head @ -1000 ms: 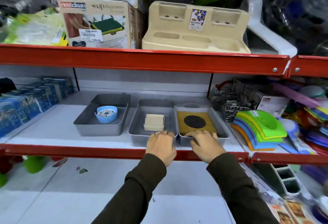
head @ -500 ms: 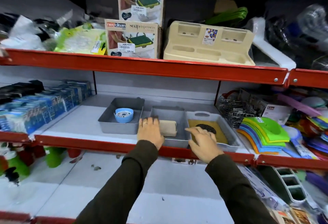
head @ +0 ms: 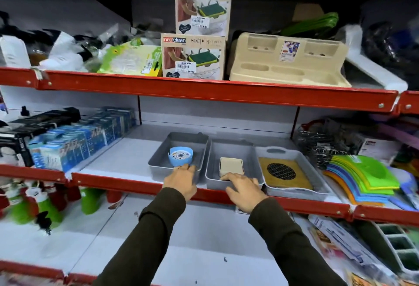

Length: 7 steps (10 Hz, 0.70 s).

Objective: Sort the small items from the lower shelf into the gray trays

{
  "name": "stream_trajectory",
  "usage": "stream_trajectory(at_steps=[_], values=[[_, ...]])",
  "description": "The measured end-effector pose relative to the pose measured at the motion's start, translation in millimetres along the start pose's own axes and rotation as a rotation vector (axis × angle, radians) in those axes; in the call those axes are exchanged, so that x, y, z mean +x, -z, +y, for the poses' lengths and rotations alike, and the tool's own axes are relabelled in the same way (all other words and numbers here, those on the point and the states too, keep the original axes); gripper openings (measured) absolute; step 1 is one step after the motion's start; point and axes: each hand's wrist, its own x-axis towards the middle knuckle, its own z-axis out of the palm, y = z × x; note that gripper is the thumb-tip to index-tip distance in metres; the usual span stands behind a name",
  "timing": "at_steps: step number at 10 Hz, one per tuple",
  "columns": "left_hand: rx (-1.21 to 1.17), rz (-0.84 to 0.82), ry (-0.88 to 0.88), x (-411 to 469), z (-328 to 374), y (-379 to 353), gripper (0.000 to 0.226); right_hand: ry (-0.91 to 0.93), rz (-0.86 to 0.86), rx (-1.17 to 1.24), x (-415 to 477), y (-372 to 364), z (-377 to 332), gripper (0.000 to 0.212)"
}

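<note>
Three gray trays stand side by side on the middle shelf. The left tray [head: 188, 138] holds a round blue item [head: 181, 157]. In the middle tray [head: 231, 147] lies a beige square item [head: 230, 165]. The right tray [head: 294, 195] holds a yellow mat with a black mesh circle [head: 281, 171]. My left hand [head: 181, 179] curls over the front rim of the left tray. My right hand [head: 243, 188] grips the front rim of the middle tray, its fingertips touching the beige item.
Blue boxes [head: 74, 140] fill the shelf's left side. A wire basket [head: 317, 143] and stacked coloured mats [head: 362, 177] sit right of the trays. On the lower shelf [head: 204, 229] are green bottles [head: 90, 202] at left and a compartment tray [head: 396, 245] at right.
Both hands shifted one tray leftward: the left from the middle tray to the left tray, the right from the right tray to the middle tray. The view swung up and left.
</note>
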Motion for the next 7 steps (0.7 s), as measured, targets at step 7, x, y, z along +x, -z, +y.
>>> stream_trajectory(at_steps=[7], values=[[0.07,0.288,-0.201,-23.6,34.0,37.5,0.05,0.188,0.573,-0.243,-17.1,61.2,-33.4,0.051]])
